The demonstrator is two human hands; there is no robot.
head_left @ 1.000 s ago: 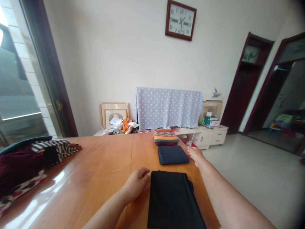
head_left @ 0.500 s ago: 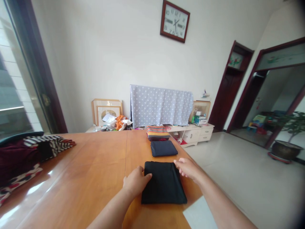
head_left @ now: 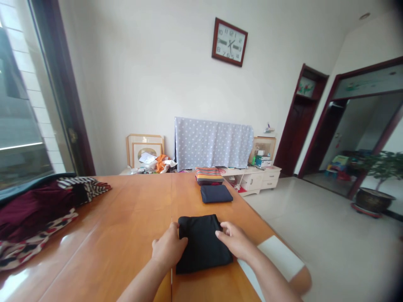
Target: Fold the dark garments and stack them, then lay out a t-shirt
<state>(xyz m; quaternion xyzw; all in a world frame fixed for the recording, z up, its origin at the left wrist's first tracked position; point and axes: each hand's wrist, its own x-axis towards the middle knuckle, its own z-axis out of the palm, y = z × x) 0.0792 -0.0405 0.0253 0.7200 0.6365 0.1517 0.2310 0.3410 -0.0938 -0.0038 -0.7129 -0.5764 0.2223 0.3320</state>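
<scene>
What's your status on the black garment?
Left hand on left edge of folded black garment; right hand on its right side. Folded navy garment ahead, apart.

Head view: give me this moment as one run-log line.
left hand: touching left side of folded black cloth | right hand: resting on its right side | ahead: folded navy cloth, folded striped cloth | surface: wooden table

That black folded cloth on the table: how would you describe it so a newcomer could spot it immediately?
On the long orange wooden table, look at the end nearest the viewer. The folded black cloth lies there, between the person's left hand and right hand. Unlike the navy cloth and striped cloth farther along, it is the one being touched.
</scene>
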